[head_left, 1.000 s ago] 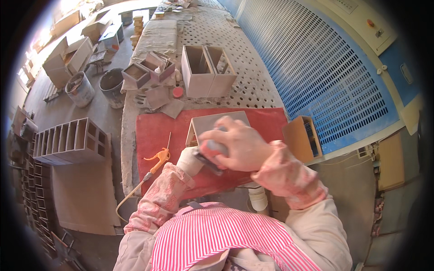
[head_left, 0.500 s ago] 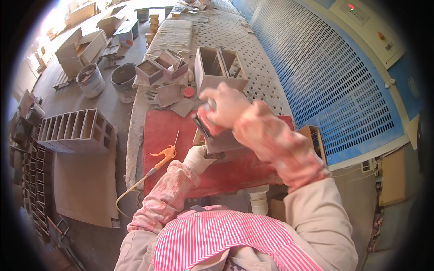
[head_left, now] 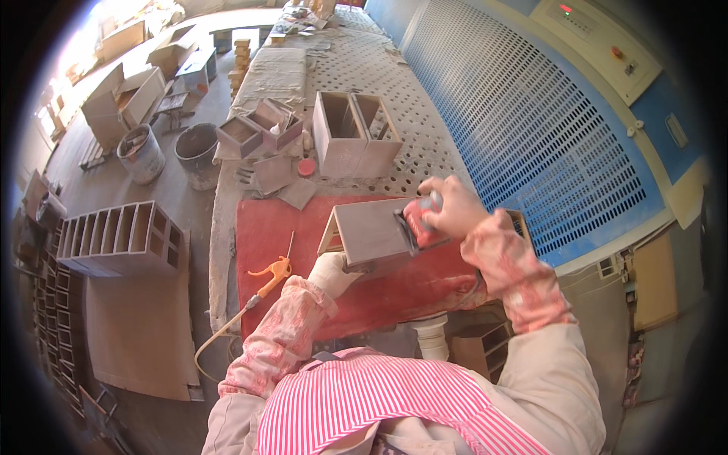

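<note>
Gently level the red handheld sander (head_left: pixel 423 223) your right hand (head_left: pixel 459 208) clasps; your white-gloved left hand (head_left: pixel 332 274) grips the grey open-ended box (head_left: pixel 371 231).

smooth matt box (head_left: pixel 370 233), plastic sander (head_left: pixel 419 221)

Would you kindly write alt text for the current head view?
A person's right hand holds a red hand tool at the right end of a grey box on a red mat, the left hand at the box's near left corner. An orange air gun lies to the left; open grey boxes stand beyond.
</note>
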A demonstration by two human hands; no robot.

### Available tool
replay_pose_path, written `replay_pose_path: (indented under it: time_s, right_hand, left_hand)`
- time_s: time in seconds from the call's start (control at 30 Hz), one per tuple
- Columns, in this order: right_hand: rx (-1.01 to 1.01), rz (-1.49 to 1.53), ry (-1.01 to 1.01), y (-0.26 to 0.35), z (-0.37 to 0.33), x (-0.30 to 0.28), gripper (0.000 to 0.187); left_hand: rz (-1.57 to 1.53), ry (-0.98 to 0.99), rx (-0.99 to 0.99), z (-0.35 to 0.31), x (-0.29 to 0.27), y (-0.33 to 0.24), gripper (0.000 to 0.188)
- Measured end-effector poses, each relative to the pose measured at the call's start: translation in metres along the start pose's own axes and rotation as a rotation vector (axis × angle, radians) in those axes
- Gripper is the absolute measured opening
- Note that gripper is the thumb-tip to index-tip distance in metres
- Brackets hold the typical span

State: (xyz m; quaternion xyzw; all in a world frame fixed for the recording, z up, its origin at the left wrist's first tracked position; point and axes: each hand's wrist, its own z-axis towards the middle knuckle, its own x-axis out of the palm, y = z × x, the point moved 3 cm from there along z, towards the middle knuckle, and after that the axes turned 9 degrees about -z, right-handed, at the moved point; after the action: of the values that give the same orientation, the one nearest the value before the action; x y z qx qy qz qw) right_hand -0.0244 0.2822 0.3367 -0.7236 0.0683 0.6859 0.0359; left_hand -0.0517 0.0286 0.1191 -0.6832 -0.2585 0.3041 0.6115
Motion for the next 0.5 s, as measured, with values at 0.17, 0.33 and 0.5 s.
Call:
replay_pose_path:
  time_s: [0.17, 0.33, 0.5]
  right_hand:
    - [0.126, -0.032, -0.068, 0.042, 0.062, -0.005, 0.063]
    - [-0.202, 0.076, -0.105, 0.155, 0.053, 0.013, 0.05]
    - [-0.258, 0.151, 0.032, 0.159, 0.046, 0.013, 0.046]
  left_hand:
    - [-0.005, -0.016, -0.049, 0.004, -0.001, 0.024, 0.029]
    - [-0.155, 0.038, -0.017, 0.001, -0.009, 0.046, 0.024]
    - [-0.285, 0.065, 0.02, -0.001, -0.016, 0.049, 0.024]
